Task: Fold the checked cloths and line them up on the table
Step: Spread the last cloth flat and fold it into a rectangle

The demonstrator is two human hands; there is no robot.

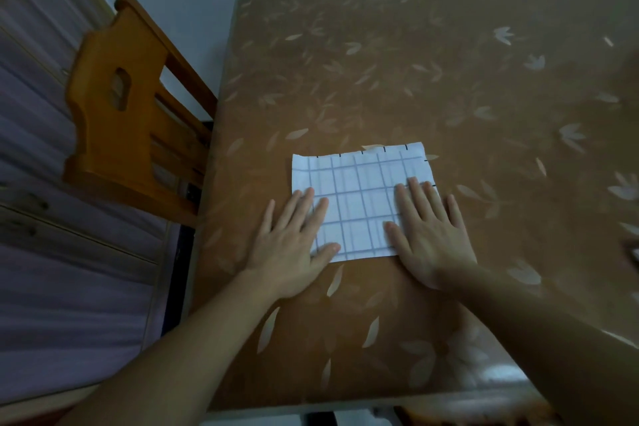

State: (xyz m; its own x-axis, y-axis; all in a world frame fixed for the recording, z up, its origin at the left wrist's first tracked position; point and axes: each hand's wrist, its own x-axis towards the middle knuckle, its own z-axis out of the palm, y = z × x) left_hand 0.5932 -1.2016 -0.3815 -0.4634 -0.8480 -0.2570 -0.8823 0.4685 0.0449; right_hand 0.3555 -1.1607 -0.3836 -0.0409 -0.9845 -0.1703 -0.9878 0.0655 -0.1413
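A folded checked cloth (361,197), white with thin dark grid lines, lies flat on the counter (432,79), a little left of the middle and towards the near edge. It forms a rough rectangle, its far edge showing small dark tick marks.

The left hand (294,245) lies flat on the cloth's near-left corner, fingers (307,204) straight and spread, released and gripping nothing; the thumb rests near the cloth's lower edge, and the outer fingers spill over onto the counter. The right hand (432,235) presses the cloth's right side in the same way, fingers straight and released, with the outermost ones reaching past the right edge (the heel of the palm sits on the counter itself, just below the cloth).

The counter has a brown covering printed with pale leaves. A wooden chair (124,114) stands at its left side, pushed close against it. Behind the chair runs a wall of wooden panelling (41,252).
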